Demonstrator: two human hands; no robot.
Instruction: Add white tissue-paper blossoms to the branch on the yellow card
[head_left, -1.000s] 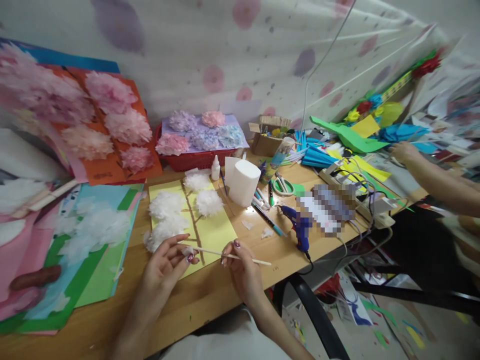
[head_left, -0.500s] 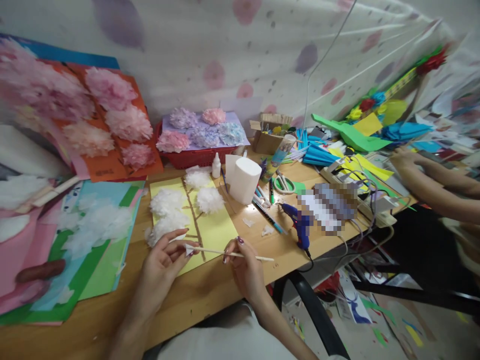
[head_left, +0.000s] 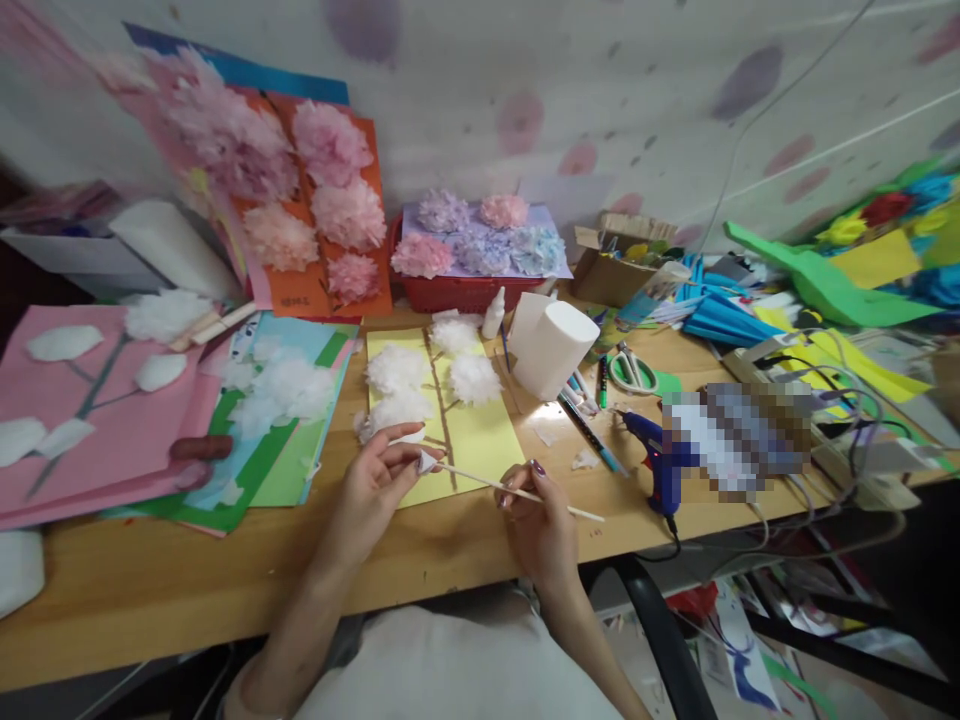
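"While my left hand [head_left: 379,480] is pinching a white scrap [head_left: 427,463], my right hand [head_left: 546,518] is holding a thin stick [head_left: 474,478]."

"Where are they meeting?"

"Stick and scrap are meeting over the yellow sheet [head_left: 486,442]."

"And farther out?"

"White puffs [head_left: 397,369] are resting on that sheet, and a blue glue gun [head_left: 664,462] is lying right of it on the desk [head_left: 450,550]."

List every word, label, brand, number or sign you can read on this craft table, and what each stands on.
None can be read.
Orange card: small dark marking near its bottom edge, possibly writing; too blurred.
Dark pen: pale marks along its barrel; too small.
Pixelated patch: obscured.
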